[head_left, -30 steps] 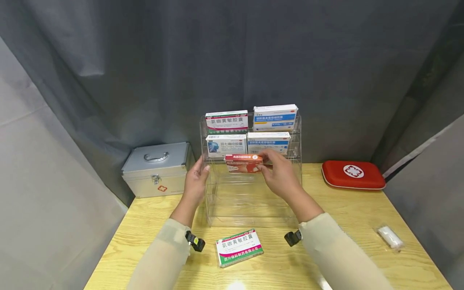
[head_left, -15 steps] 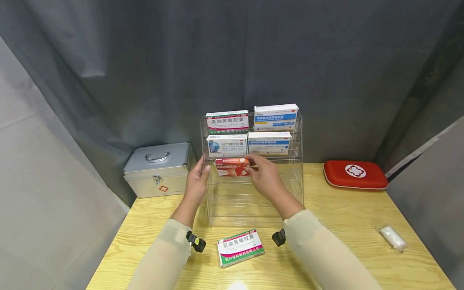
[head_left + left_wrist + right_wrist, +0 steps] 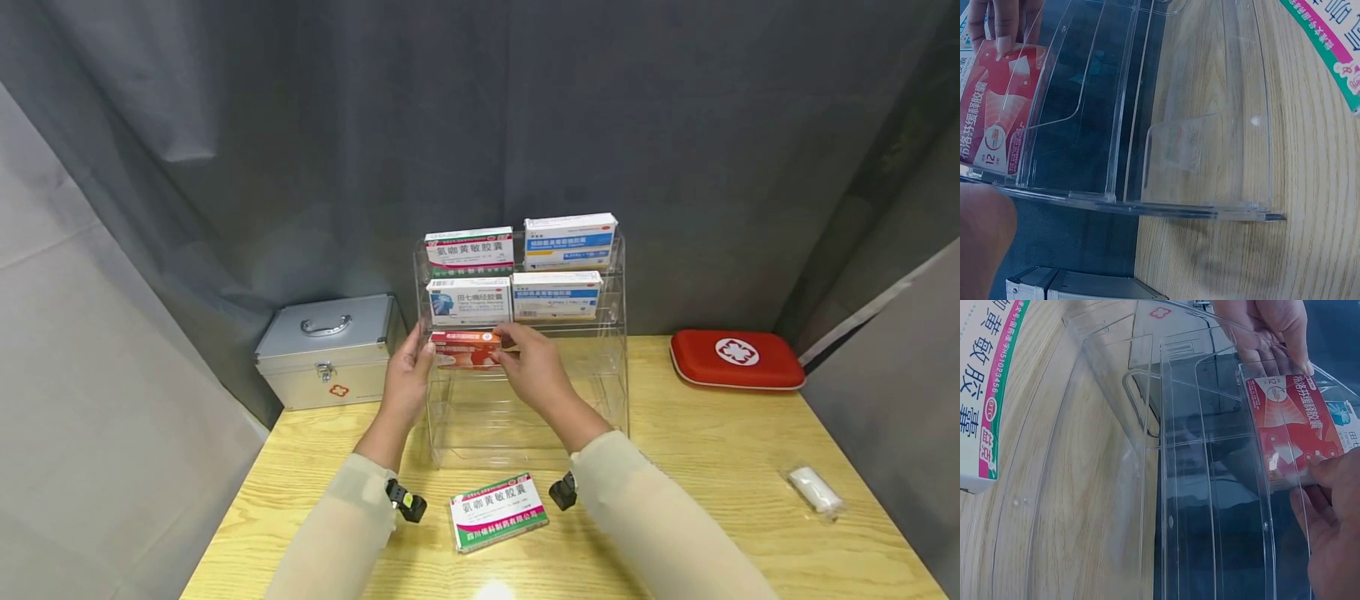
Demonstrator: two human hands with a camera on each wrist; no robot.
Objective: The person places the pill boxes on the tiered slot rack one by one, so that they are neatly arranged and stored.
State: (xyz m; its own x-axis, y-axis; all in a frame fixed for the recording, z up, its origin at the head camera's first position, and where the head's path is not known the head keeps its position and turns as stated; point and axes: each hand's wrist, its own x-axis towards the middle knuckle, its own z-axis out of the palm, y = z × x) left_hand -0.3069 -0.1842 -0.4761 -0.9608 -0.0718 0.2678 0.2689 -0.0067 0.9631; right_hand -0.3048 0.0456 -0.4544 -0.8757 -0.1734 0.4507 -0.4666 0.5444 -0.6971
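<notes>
My right hand (image 3: 536, 367) pinches the right end of a red medicine box (image 3: 467, 350). That box stands in the third tier from the top of a clear plastic display rack (image 3: 517, 458), against its left side. At the rack's left edge, my left hand (image 3: 405, 371) grips the side panel, its thumb near the red box. The right wrist view shows the red box (image 3: 1294, 428) behind the clear front lip, between both hands. Above it are a white box with a blue head picture (image 3: 470, 303) and a blue-and-white box (image 3: 557, 297).
The top tier holds a pink-and-green box (image 3: 470, 252) and another blue-and-white box (image 3: 570, 243). A matching pink-and-green box (image 3: 498, 512) lies on the table before the rack. A silver case (image 3: 326, 350) stands left; a red case (image 3: 737, 359) and white packet (image 3: 815, 491) lie right.
My right hand has moved left and slightly down with the red box, which now sits against the rack's left side. The left hand has stayed on the rack's edge.
</notes>
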